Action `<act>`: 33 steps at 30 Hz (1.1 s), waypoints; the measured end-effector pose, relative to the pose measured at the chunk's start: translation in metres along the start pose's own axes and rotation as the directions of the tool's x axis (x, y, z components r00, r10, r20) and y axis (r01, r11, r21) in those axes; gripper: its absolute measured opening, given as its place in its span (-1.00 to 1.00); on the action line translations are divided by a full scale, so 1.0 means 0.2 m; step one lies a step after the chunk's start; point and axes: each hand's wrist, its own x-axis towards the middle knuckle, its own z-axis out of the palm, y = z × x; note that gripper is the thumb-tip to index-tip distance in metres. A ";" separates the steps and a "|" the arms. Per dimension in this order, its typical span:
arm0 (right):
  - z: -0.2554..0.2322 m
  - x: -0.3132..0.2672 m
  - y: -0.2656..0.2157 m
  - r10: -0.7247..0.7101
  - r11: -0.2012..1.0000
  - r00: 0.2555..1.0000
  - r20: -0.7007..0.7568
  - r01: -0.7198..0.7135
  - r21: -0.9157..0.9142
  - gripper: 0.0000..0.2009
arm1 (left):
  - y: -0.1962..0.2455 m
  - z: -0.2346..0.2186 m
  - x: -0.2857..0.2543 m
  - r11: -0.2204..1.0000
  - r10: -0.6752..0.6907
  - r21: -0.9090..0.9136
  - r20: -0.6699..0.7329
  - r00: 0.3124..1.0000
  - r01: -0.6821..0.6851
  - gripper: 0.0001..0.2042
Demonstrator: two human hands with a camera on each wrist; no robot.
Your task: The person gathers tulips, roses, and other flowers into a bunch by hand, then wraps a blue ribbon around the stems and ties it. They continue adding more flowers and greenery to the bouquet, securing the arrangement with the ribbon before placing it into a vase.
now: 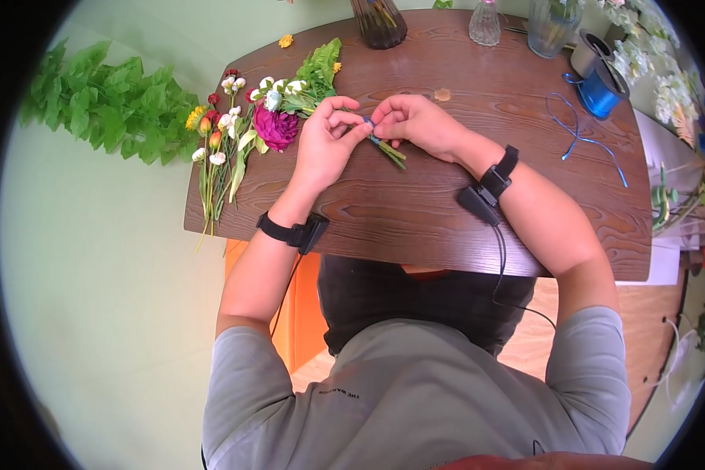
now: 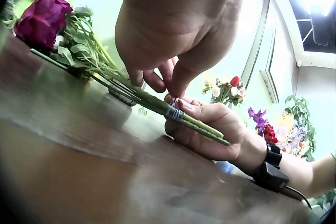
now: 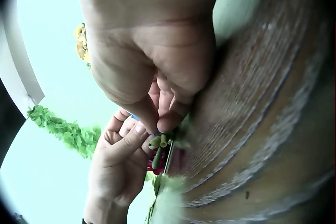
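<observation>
A small bunch of flowers lies on the brown wooden table [image 1: 415,211]: a magenta bloom [image 1: 276,127], white blossoms and a fern leaf [image 1: 321,66]. Its green stems [image 1: 390,151] are bound by a few turns of blue ribbon [image 2: 174,111]. My left hand [image 1: 351,125] pinches the ribbon just above the binding, fingertips [image 2: 173,82] together. My right hand [image 1: 385,125] lies under the stems [image 2: 207,127] and grips them at the binding. In the right wrist view its thumb and finger [image 3: 157,121] pinch close above the cut stem ends [image 3: 157,142], with the left hand [image 3: 121,161] opposite.
Loose flowers [image 1: 215,145] lie at the table's left edge. A blue ribbon spool [image 1: 599,88] and a loose ribbon length [image 1: 580,139] sit at the right. Glass vases [image 1: 380,22] line the far edge. Green foliage [image 1: 106,102] lies on the floor to the left.
</observation>
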 end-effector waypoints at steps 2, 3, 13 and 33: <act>0.00 0.00 0.00 0.002 0.999 1.000 -0.006 -0.001 0.041 -0.88 | 0.03 0.00 0.00 1.000 0.009 -0.029 -0.002 1.000 -0.009 -0.65; -0.01 0.00 0.01 -0.002 0.999 1.000 -0.002 0.002 0.050 -0.89 | 0.03 0.00 0.00 0.999 0.012 -0.036 0.005 1.000 -0.012 -0.66; 0.00 0.01 0.01 0.008 1.000 1.000 -0.020 -0.009 -0.005 -0.85 | 0.02 0.01 0.01 0.997 0.044 -0.069 0.053 0.998 -0.041 -0.69; -0.01 0.01 0.02 -0.006 0.998 1.000 0.007 0.007 -0.069 -0.85 | 0.04 -0.12 -0.07 0.986 -0.036 0.158 -0.054 0.998 0.044 -0.87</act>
